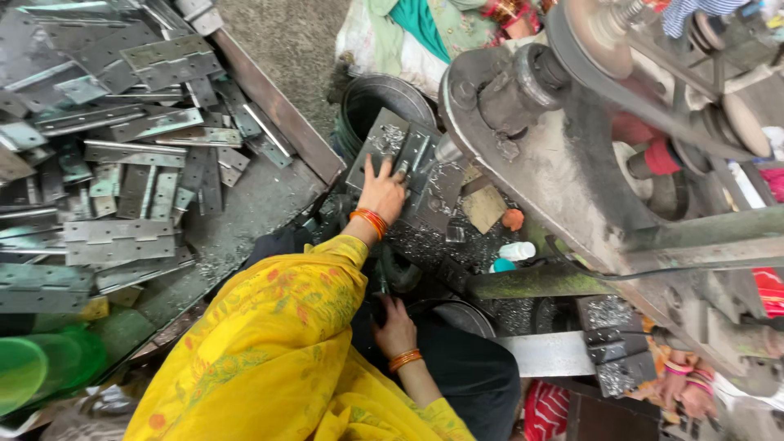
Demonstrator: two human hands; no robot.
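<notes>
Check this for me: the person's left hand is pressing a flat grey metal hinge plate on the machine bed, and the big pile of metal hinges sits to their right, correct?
Not quite. In the head view the left hand does press the flat grey metal hinge plate on the machine bed, but the big pile of metal hinges lies to their left, not right.

A rough grey concrete floor [282, 37] lay under daylight. A large belt-driven machine [572, 163] filled the right side, and a metal tray [278, 110] edged the left.
</notes>
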